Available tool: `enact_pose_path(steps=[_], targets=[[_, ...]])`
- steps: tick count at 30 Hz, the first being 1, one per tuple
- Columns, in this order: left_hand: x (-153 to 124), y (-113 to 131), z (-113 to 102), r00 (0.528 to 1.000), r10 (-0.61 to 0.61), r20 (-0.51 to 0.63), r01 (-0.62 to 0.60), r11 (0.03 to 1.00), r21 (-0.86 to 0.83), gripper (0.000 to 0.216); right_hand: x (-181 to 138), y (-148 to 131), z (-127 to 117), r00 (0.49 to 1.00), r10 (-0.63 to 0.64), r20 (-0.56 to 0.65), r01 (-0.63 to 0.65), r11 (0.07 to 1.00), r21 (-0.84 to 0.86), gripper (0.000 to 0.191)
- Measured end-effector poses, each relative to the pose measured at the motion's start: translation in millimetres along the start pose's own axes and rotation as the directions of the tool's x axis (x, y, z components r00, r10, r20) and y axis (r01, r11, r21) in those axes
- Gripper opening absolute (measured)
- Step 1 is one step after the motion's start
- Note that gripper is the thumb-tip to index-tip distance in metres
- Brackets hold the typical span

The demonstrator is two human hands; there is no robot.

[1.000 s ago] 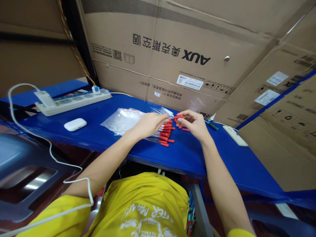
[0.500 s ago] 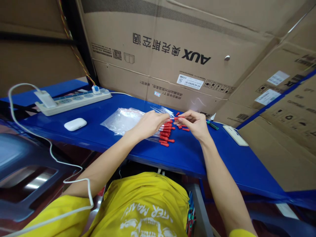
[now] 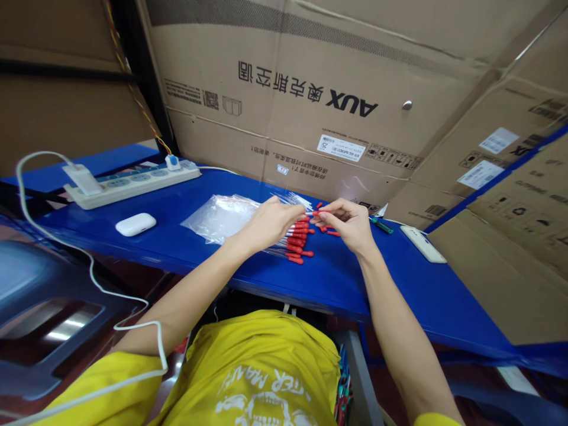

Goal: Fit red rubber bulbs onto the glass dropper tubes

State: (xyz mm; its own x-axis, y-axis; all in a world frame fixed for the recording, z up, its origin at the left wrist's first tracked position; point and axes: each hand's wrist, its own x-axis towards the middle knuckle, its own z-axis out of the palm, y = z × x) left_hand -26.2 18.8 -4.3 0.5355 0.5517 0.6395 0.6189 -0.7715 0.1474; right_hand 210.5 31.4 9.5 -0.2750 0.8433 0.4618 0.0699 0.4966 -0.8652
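Observation:
A row of clear thin tubes with red caps (image 3: pixel 298 241) lies on the blue table (image 3: pixel 186 248) in front of me. My left hand (image 3: pixel 270 222) is closed over the clear ends of the tubes, pinching one of them. My right hand (image 3: pixel 348 222) pinches a red cap (image 3: pixel 320 211) at the end of that tube, just above the row. A few loose red caps (image 3: pixel 332 232) lie on the table under my right hand. A pile of clear plastic bags (image 3: pixel 219 216) rests just left of my left hand.
A white power strip (image 3: pixel 131 180) with a plugged-in charger and a white earbud case (image 3: pixel 135 223) lie at the left. A green-handled tool (image 3: pixel 382 225) and a white remote-like device (image 3: pixel 422 243) lie at the right. Cardboard boxes (image 3: pixel 310 100) wall off the back and right.
My right hand has shifted slightly left with the red cap, closer to my left hand. The row of tubes has stayed in place.

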Motion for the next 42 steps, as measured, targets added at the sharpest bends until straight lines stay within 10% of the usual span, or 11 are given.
enact_pose_path(steps=[17,29,32,36,42], targets=[[-1,-1,-2,0.998,-0.031,-0.060,0.035,0.996,0.080,0.039,2,-5,-1,1.000,0.023,-0.013,-0.022,0.999,0.033,0.032],[2,6,-7,0.962,-0.245,-0.120,0.208,0.944,-0.256,0.032,3,-7,-2,0.997,-0.013,-0.075,0.014,1.000,0.013,0.037],[5,9,-6,0.896,-0.406,-0.177,0.260,0.805,-0.533,0.034,3,-7,1,0.996,-0.038,-0.087,0.041,0.999,0.033,0.035],[14,9,-2,0.756,-0.641,-0.134,0.159,0.377,-0.912,0.044,1,-4,14,0.998,-0.034,-0.058,0.039,0.997,0.074,0.035],[13,1,-5,0.605,-0.793,0.069,-0.073,-0.142,-0.987,0.045,-4,2,35,0.999,0.026,-0.019,-0.024,0.995,0.094,0.039]])
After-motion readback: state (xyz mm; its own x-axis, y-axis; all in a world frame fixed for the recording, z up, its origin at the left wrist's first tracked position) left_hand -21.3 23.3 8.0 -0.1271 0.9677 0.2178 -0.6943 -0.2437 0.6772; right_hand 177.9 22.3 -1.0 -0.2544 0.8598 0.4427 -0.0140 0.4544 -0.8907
